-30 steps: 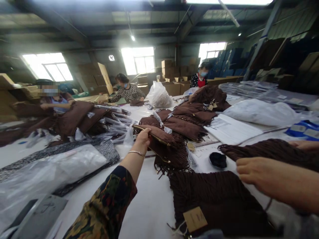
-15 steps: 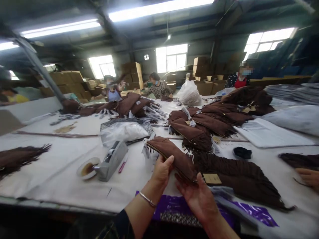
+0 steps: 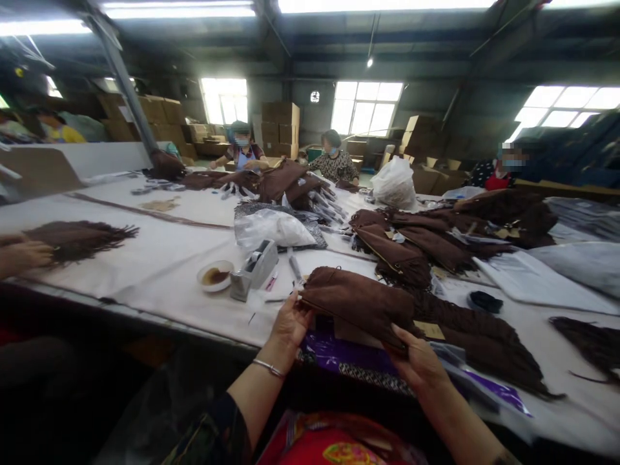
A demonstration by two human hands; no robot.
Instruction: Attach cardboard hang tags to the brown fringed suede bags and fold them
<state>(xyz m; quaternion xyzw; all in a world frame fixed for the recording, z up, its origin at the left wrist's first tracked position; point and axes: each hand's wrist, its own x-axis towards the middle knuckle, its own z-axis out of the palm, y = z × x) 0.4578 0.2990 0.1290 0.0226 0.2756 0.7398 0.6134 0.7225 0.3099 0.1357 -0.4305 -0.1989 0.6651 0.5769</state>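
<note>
A brown suede-like bag is stretched between my hands, just above the table's near edge. My left hand pinches its left corner, thumb on top. At the lower right corner, my right hand grips the bag with its thumb over the front and its fingers underneath. Right behind it lies another brown bag with fringe, with a tan tag beside my right hand. Purple plastic packaging lies below the held bag, partly covered by it.
A grey tape dispenser and a small dish with brown contents stand left of the bag. Piles of brown bags and a white plastic bag lie farther back. A co-worker's hand touches fringed brown material at left. Several people sit across the table.
My view has turned to the left. The held bag has gone from slanted and folded to spread nearly flat, my left hand shifting to its corner and my right hand closing on the other end.
</note>
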